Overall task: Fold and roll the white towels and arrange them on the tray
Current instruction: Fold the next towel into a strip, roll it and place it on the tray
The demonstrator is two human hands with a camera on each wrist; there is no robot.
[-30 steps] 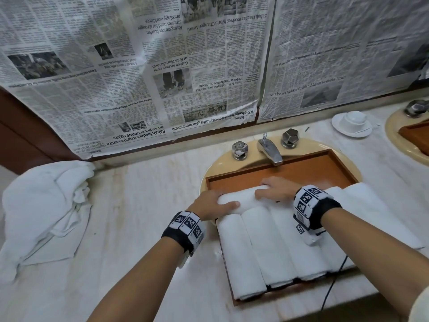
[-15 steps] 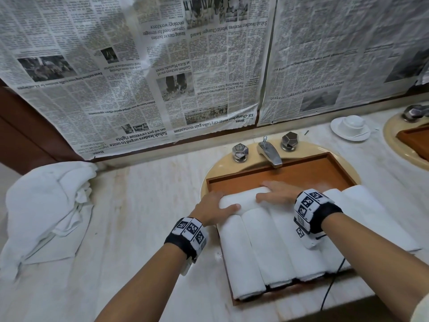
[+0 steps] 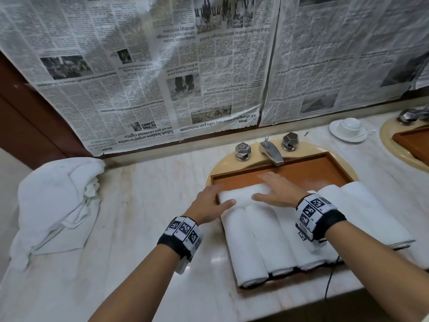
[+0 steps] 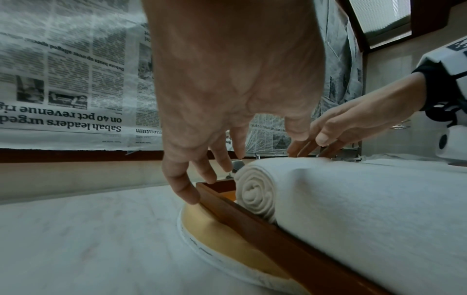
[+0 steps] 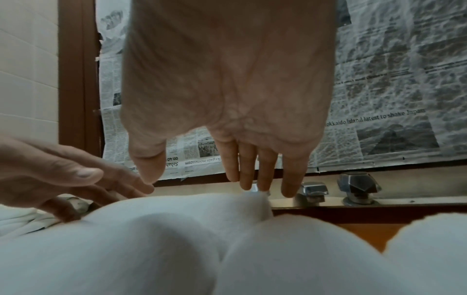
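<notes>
A brown wooden tray (image 3: 313,168) sits over a sink. Several white rolled towels (image 3: 243,247) lie lengthwise in it, side by side. One more rolled towel (image 3: 243,194) lies crosswise at their far ends, its spiral end (image 4: 255,191) facing left. My left hand (image 3: 214,196) is at that roll's left end, fingers spread and relaxed, with the little finger (image 4: 187,191) by the tray rim (image 4: 252,219). My right hand (image 3: 267,188) hovers over the roll's right part (image 5: 177,209) with straight fingers (image 5: 290,179). Neither hand grips anything.
A heap of loose white towels (image 3: 55,205) lies on the marble counter at the left. A faucet (image 3: 271,152) with two knobs stands behind the tray. At the back right are a cup and saucer (image 3: 348,129) and a second sink (image 3: 408,145). Newspaper covers the wall.
Both hands lay on the crosswise roll a second ago. Their fingers have since straightened and eased up off it, and the roll stays where it was.
</notes>
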